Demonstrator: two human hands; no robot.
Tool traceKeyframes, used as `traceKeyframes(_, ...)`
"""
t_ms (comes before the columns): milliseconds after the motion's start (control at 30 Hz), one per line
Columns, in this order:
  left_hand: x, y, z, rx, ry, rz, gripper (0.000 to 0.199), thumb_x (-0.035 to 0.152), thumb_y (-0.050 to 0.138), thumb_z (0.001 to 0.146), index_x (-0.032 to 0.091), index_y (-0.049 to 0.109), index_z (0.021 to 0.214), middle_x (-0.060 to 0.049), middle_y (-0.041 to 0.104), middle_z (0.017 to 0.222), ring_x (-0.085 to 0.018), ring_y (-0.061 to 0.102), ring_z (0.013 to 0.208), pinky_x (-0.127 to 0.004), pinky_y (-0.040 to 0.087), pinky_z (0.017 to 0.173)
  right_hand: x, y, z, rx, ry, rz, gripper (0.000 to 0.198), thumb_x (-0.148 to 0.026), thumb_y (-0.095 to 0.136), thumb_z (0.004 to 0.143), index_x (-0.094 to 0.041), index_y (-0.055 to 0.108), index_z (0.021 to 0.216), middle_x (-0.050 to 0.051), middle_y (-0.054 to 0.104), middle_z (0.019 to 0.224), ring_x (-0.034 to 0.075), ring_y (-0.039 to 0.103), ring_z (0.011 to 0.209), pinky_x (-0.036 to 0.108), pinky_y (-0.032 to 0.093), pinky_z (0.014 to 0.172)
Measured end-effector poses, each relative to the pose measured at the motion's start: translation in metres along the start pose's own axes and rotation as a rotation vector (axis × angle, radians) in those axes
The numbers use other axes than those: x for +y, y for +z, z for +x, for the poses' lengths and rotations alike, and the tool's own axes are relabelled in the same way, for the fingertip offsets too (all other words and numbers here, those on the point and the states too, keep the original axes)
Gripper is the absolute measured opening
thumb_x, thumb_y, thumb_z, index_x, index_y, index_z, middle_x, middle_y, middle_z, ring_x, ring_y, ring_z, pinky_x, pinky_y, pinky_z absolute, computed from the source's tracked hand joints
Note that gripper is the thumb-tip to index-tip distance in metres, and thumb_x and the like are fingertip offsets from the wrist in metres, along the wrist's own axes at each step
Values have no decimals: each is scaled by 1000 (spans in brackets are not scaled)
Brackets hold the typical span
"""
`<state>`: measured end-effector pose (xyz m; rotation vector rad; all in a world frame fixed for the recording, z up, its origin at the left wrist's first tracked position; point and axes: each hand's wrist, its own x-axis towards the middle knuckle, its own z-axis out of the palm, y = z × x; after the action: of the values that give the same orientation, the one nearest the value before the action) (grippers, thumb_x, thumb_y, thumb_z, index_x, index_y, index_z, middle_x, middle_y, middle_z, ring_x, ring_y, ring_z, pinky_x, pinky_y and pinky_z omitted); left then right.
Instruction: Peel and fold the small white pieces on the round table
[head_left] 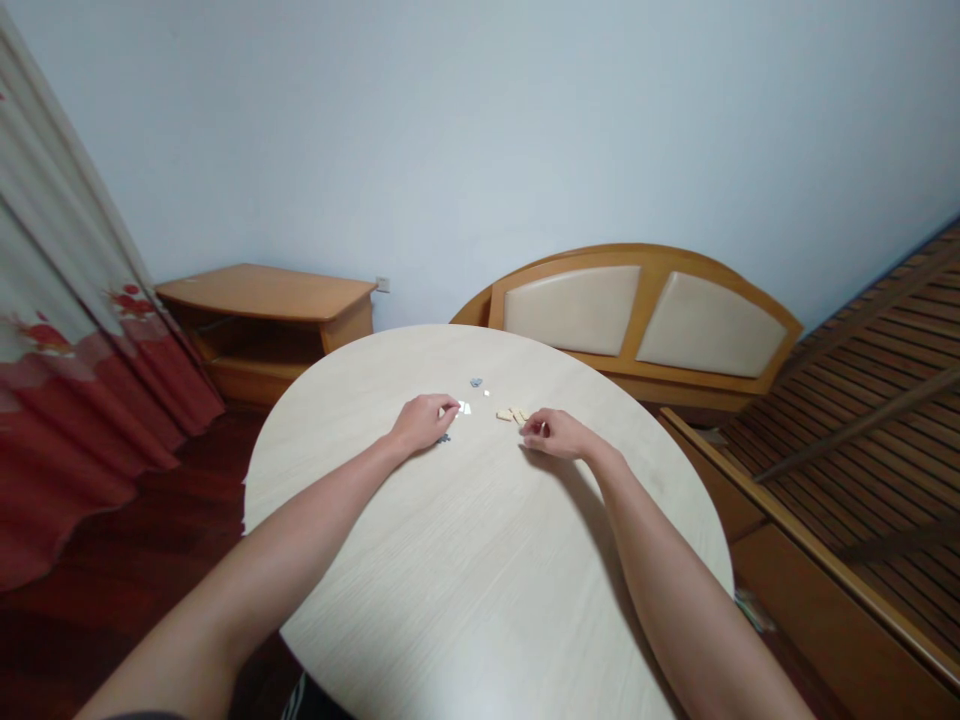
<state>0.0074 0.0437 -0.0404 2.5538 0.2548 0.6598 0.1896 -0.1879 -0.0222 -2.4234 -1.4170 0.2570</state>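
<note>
My left hand [422,422] rests on the table with its fingers bent and thumb and forefinger close together. Small flat white pieces [466,409] lie right at its fingertips, and whether one is pinched is too small to tell. Small dark grey pieces [445,438] show beside the palm. Across from it, my right hand [555,434] curls its fingers down by a few small tan pieces [504,415]. What is between those fingers, if anything, is hidden. Beyond both hands lie a little blue-grey cluster [476,382] and a single cream piece [487,393].
Everything lies on a round pale wooden table [450,560]. Behind it stand a low wooden cabinet [270,290] and a padded headboard [574,310] against the wall. A slatted bed frame [862,430] is at the right, a red and white curtain [82,400] at the left.
</note>
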Motion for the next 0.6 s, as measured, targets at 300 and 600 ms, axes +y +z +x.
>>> traceKeyframes(300, -1, -2, 1, 13, 5, 3, 28, 30, 52, 92, 22, 76, 103, -3, 77, 100, -17, 67, 82, -27, 48, 75, -35, 17, 86, 284, 178, -147, 35, -37, 57, 89, -14, 73, 110, 14, 73, 109, 23, 66, 98, 28, 46, 79)
traceKeyframes(600, -3, -1, 3, 5, -27, 19, 26, 29, 53, 91, 23, 76, 101, -3, 77, 97, -17, 66, 80, -27, 48, 74, -53, 26, 115, 204, 161, -258, 15, -20, 62, 84, -16, 76, 89, 19, 73, 101, 28, 66, 96, 34, 46, 82)
